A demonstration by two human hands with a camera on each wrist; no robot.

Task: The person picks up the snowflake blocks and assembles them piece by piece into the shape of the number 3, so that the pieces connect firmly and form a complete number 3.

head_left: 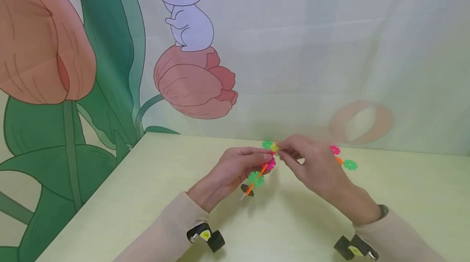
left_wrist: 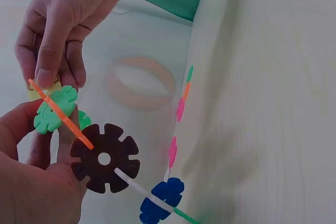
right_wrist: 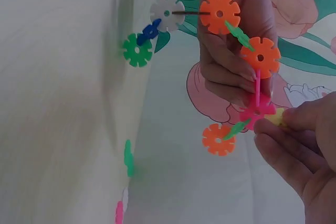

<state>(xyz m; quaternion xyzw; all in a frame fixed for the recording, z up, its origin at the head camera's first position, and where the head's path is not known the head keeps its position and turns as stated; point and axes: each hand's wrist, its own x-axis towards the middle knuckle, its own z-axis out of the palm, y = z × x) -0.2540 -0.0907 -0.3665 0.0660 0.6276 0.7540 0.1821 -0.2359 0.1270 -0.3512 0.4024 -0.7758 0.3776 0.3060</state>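
Observation:
My left hand (head_left: 229, 170) holds a chain of notched plastic snowflake discs, slotted into one another edge to face. Orange, green and dark brown discs (left_wrist: 100, 179) hang from it, and a blue disc (left_wrist: 173, 184) lies lower in the left wrist view. With thumb and fingertips, my right hand (head_left: 321, 170) pinches a small yellow disc (right_wrist: 275, 118). That piece meets the edge of a pink disc (right_wrist: 252, 115) in the chain; how deep it sits cannot be seen. Beside the pink disc, a green disc (right_wrist: 239, 128) seen edge-on links to an orange disc (right_wrist: 218, 140).
Behind my right hand, pink (head_left: 335, 150), orange and green discs (head_left: 350, 165) lie on the pale table (head_left: 110, 196). At the table's far edge hangs a cloth backdrop (head_left: 293, 70) printed with flowers and a white animal. Each sleeve carries a small black camera (head_left: 216, 240).

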